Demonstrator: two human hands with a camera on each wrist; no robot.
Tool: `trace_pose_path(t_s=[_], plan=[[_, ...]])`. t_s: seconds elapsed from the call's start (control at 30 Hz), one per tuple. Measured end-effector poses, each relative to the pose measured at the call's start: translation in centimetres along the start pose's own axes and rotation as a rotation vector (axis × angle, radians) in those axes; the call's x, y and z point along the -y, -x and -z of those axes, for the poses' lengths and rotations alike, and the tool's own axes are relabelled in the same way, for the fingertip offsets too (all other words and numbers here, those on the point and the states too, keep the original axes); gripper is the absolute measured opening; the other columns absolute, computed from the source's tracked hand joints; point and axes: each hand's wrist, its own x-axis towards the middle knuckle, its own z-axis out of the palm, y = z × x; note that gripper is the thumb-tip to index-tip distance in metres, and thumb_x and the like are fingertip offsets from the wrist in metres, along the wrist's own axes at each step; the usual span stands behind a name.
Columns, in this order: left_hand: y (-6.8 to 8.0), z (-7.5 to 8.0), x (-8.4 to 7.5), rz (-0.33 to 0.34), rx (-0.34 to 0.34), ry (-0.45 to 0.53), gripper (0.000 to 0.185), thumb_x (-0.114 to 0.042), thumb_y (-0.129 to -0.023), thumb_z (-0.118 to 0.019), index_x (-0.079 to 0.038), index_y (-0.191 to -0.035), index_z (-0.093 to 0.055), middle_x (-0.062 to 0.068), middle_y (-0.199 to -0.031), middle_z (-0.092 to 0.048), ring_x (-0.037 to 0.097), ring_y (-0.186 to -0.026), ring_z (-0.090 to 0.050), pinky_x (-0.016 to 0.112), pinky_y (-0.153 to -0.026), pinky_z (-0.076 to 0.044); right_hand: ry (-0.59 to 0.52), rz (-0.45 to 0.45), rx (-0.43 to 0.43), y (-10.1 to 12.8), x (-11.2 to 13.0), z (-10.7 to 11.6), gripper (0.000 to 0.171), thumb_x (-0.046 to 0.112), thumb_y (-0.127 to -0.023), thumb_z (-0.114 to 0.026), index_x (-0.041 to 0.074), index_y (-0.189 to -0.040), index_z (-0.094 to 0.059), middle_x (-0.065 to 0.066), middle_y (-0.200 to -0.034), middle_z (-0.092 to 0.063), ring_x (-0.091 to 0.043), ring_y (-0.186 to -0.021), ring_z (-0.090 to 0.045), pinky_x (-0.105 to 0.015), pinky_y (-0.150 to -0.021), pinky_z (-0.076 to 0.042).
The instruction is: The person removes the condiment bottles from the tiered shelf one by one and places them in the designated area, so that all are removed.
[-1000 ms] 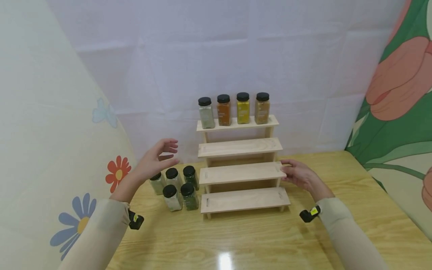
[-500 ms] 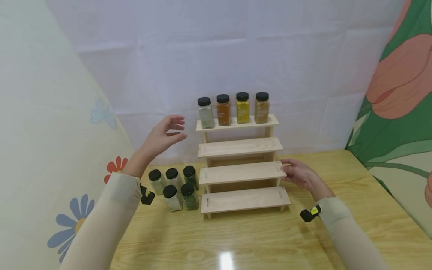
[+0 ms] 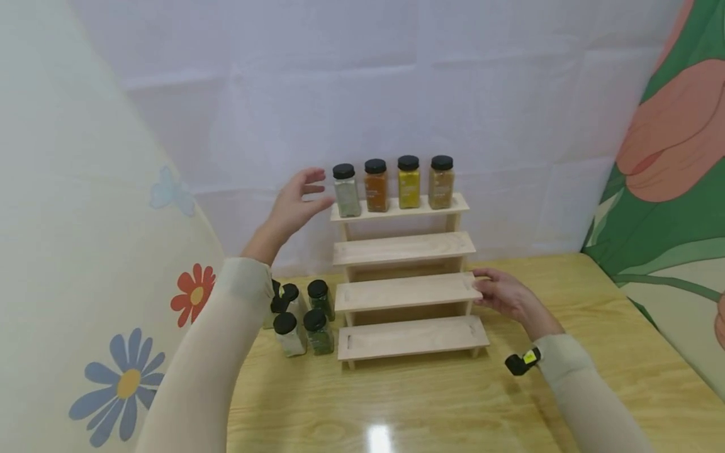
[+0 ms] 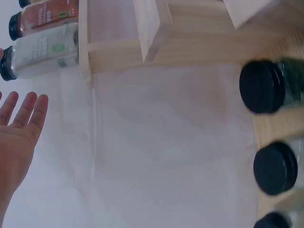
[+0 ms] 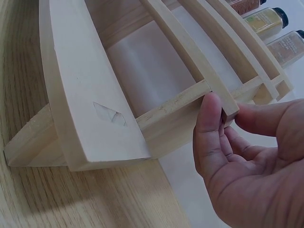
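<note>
A pale-grey spice jar [image 3: 346,190] with a black lid stands at the left end of the top step of a four-step wooden spice rack [image 3: 403,251], which sits on the wooden table [image 3: 453,402] against the white backdrop. The left hand [image 3: 297,201] is raised just beside that jar, fingers spread and relaxed, not touching it; the left wrist view shows the straight fingers [image 4: 23,109] apart from the jar [image 4: 40,52]. To the jar's right on the same step stand an orange spice jar [image 3: 376,185], a yellow spice jar [image 3: 408,182] and a brown spice jar [image 3: 440,182], in a close row. The right hand [image 3: 504,294] holds the right end of the third step, thumb [image 5: 209,123] and fingers pinching the board's edge. The other two lower steps are bare. On the table left of the rack a cluster of black-lidded jars [image 3: 303,314] stands, partly hidden by the left sleeve [image 3: 215,352].
</note>
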Motion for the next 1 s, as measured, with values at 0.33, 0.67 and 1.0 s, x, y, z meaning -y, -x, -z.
trace_pose_path(t_s=[0.33, 0.67, 1.0], plan=[[-1.5, -1.6, 0.9, 0.009, -0.042, 0.132, 0.073, -0.019, -0.093, -0.073, -0.007, -0.154, -0.036, 0.015, -0.157, -0.041, 0.034, -0.14, -0.045, 0.051, -0.11, -0.042, 0.0, 0.009, 0.0, 0.3, -0.2, -0.3, 0.059, 0.001, -0.104, -0.049, -0.01, -0.154, -0.019, -0.003, -0.103, -0.061, -0.01, -0.084, -0.064, -0.023, -0.072, -0.056], [-2.7, -2.0, 0.9, 0.035, 0.006, 0.243, 0.077, -0.011, -0.094, -0.07, -0.01, -0.159, -0.028, 0.018, -0.161, -0.034, 0.039, -0.142, -0.04, 0.053, -0.115, -0.036, -0.004, 0.026, 0.012, 0.4, -0.2, -0.1, 0.06, 0.002, -0.104, -0.049, -0.011, -0.153, -0.017, -0.002, -0.104, -0.061, -0.009, -0.085, -0.064, -0.023, -0.073, -0.057], [-3.8, -3.4, 0.8, 0.032, -0.019, 0.283, 0.074, -0.008, -0.094, -0.07, -0.01, -0.157, -0.031, 0.022, -0.153, -0.042, 0.037, -0.133, -0.048, 0.042, -0.106, -0.043, -0.008, 0.029, 0.01, 0.0, -0.1, 0.0, 0.058, 0.001, -0.105, -0.047, -0.011, -0.153, -0.018, -0.001, -0.103, -0.06, -0.009, -0.085, -0.064, -0.025, -0.074, -0.057]])
